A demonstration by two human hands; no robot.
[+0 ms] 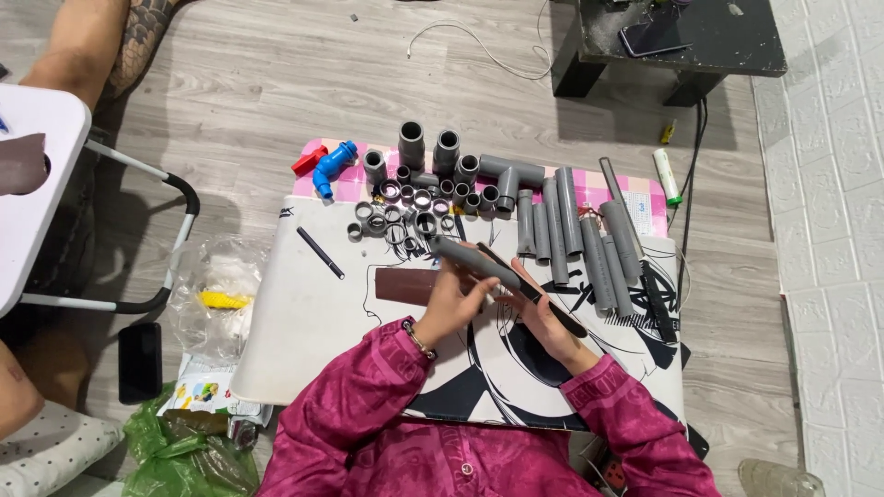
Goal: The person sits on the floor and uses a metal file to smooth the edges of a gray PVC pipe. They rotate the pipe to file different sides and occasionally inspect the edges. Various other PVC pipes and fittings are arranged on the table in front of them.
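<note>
Matt grey plastic pipes (pixel 571 230), glossy printed board (pixel 304 313), wood-look floor (pixel 258 83)

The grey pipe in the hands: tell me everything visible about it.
The grey pipe is a short, straight, round tube that looks like matte plastic. It is held above the printed mat, tilted from upper left down to the right. The left hand grips it from below, and the right hand presses a dark flat tool alongside it. Its left end is free.
</note>
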